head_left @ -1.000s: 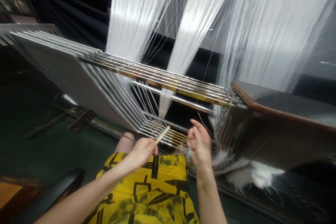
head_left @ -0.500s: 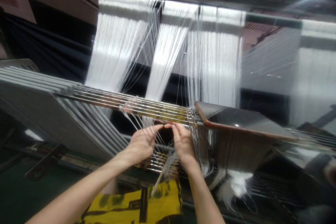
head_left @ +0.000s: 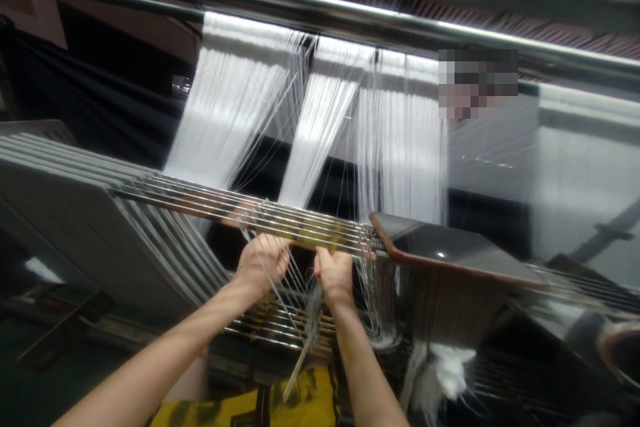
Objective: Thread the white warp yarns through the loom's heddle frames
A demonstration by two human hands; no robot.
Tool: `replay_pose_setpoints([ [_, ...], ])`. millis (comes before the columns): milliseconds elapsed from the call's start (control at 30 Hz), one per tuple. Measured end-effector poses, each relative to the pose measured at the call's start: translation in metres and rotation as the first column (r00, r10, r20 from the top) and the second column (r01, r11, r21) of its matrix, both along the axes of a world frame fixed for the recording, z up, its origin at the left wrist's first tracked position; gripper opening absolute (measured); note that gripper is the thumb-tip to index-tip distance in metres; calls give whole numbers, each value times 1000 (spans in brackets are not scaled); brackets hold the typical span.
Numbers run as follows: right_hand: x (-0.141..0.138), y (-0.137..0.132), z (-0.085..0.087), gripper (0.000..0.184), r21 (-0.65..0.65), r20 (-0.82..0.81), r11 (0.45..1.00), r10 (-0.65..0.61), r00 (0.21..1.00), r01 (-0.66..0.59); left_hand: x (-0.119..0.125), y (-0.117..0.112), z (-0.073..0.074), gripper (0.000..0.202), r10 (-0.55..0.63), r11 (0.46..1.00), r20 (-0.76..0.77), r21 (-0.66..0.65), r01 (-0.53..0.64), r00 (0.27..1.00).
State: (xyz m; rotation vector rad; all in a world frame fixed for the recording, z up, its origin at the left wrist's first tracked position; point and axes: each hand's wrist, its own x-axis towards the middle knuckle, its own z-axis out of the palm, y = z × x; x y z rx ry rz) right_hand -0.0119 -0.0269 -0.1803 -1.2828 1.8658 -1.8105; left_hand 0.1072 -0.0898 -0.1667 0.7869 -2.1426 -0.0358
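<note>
My left hand [head_left: 263, 261] is curled shut just under the metal heddle bars [head_left: 280, 220], with a few white threads [head_left: 280, 293] running through its fingers. My right hand [head_left: 334, 272] is a closed fist right beside it, touching the same bars. A tuft of white threads and a thin pale stick [head_left: 299, 363] hang down from under the right fist. Whether the fist grips the stick is hidden. Sheets of white warp threads [head_left: 320, 127] slope down from a shiny beam [head_left: 300, 3] to the bars.
A stack of grey heddle frames [head_left: 75, 200] fans out at the left. A dark block of heddles with a brown top edge [head_left: 440, 250] stands right of my hands. Another person [head_left: 477, 113] stands behind the threads. My yellow patterned clothing [head_left: 260, 407] shows below.
Both hands rose from my lap to the heddle bars and closed there. The stick left my left hand and now hangs below the right. The view tilted upward.
</note>
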Motion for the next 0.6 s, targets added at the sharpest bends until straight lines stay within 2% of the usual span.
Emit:
replay_pose_setpoints([
  [267,9,-3,9,53,27,57,996,89,994,-90,-1,-3,-5,33,67,994,6,-87,-66,998],
  [433,-3,7,3,52,5,67,1000,8,998,-8,-4,0,-7,27,69,986,46,-156,-61,997],
  [600,-4,11,1,52,0,42,1000,-4,999,4,-2,-4,-5,28,114,983,84,-155,-100,990],
])
